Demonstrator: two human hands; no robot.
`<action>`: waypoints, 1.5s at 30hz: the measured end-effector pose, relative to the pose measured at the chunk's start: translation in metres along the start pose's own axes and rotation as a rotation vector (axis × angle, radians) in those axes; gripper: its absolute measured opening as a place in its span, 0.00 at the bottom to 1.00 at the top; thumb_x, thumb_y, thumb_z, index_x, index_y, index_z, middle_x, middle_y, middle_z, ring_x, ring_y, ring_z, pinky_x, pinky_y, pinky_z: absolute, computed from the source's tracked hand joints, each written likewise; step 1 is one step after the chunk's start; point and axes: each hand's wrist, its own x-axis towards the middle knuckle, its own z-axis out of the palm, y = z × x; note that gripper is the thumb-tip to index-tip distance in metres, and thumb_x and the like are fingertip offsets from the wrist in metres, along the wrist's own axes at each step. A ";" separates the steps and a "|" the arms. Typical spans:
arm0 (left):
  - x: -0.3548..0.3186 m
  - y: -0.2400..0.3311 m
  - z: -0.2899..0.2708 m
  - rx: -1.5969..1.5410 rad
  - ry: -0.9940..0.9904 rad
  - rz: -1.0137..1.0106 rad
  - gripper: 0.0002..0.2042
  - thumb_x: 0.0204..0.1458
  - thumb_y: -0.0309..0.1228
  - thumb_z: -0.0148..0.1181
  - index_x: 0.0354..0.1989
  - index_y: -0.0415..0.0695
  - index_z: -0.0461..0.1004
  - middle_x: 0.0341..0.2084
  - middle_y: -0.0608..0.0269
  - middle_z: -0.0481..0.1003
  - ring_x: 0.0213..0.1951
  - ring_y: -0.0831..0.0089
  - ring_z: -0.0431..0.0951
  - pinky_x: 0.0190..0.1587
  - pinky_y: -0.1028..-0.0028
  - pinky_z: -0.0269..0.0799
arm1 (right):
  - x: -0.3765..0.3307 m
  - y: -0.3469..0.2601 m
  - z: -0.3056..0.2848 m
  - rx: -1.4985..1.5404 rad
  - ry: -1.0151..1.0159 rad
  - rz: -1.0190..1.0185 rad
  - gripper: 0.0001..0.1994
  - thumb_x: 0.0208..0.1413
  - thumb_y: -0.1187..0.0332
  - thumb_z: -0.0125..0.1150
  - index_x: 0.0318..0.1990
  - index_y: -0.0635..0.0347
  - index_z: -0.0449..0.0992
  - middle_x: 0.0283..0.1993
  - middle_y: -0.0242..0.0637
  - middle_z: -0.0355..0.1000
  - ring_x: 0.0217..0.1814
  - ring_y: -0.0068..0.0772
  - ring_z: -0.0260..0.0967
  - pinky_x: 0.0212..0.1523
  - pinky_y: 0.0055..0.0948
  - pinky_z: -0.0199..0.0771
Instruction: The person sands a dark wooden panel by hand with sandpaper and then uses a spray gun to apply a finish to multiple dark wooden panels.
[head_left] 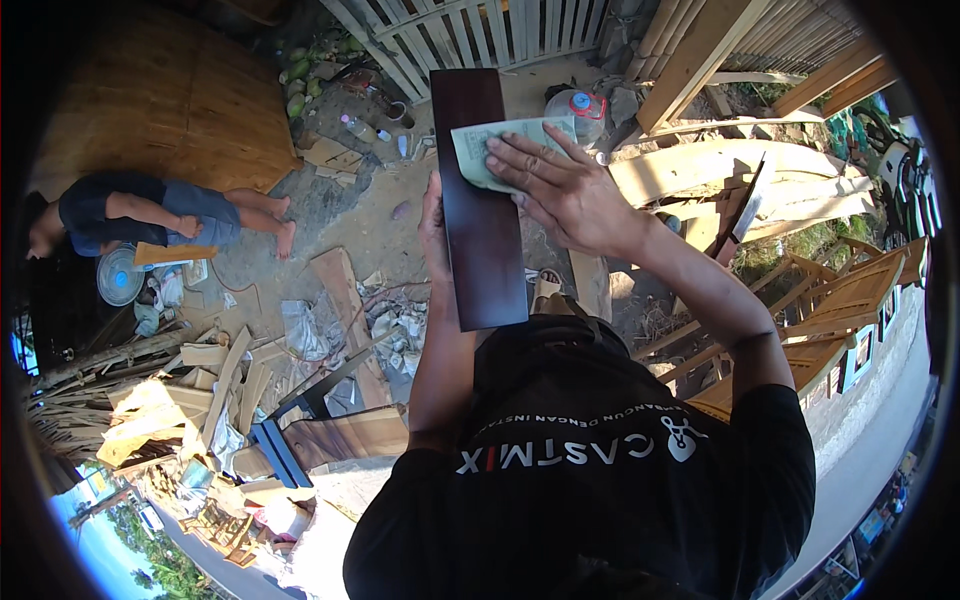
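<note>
my left hand holds the long dark board by its left edge, about halfway along. part of the hand goes in under the wood, so i can't tell how those fingertips sit. from what shows, it is closed on the edge. i think it is there so the board does not tip or slide when i press on top.

my right hand comes in from the other side and lies flat on the pale green paper. it is not pinched shut. most of its fingers lie side by side, nearly straight, and the little finger points off by itself. i think it lies flat so the push spreads over the paper and the paper does not slip away.

the paper is under my fingers, on the far half of the board, and one end of it pokes out past the right edge. the board is between my two hands, with its wide face up to me, so i think that side is easy to reach. the long part below my right hand is bare and a bit shiny. its near end comes close to my black shirt, and its far end points at the pale fence.
</note>
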 end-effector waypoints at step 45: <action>-0.229 0.195 -0.022 0.132 0.480 1.051 0.29 0.72 0.50 0.43 0.67 0.37 0.68 0.59 0.43 0.76 0.57 0.57 0.81 0.61 0.61 0.78 | 0.185 -0.218 0.184 0.584 -0.545 -0.813 0.27 0.65 0.72 0.57 0.71 0.61 0.68 0.76 0.46 0.62 0.80 0.51 0.57 0.77 0.53 0.57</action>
